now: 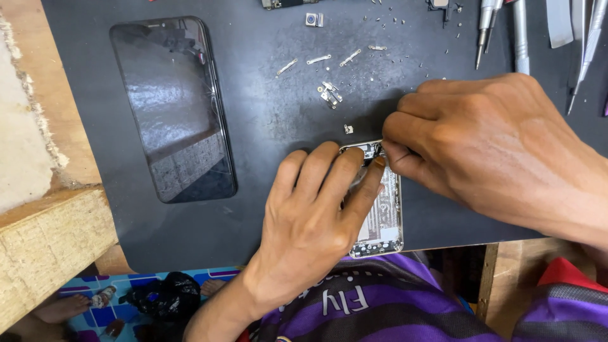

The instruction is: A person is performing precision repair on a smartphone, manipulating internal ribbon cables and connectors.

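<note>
Head view: left hand (316, 221) lies palm-down across an opened phone body (383, 215), fingers pressed together and curled over its left edge and upper half, pinning it to the worktop (266, 114). Right hand (487, 145) comes in from the right, its fingertips (396, 149) bunched in a pinch at the top end of the body; whether a part or tool sits in that pinch cannot be told, as the fingers hide it.

Phone body: sits at the near edge of the mat, directly under the left hand and just left of and below the right hand. Its long axis runs near-to-far, almost in line with the left forearm. The top end points away from the person; the bottom end, with its port edge, points toward the person and overhangs close to the mat's edge. Both hands touch it; the right hand is the one at the working point, at the far end.

Outward: small brackets (329, 94) and loose screws (386, 22) lie just beyond the body. A separated screen (172, 107) lies well apart to the left, long axis roughly parallel. Screwdrivers (487, 25) and tweezers (589, 44) lie at far right.
</note>
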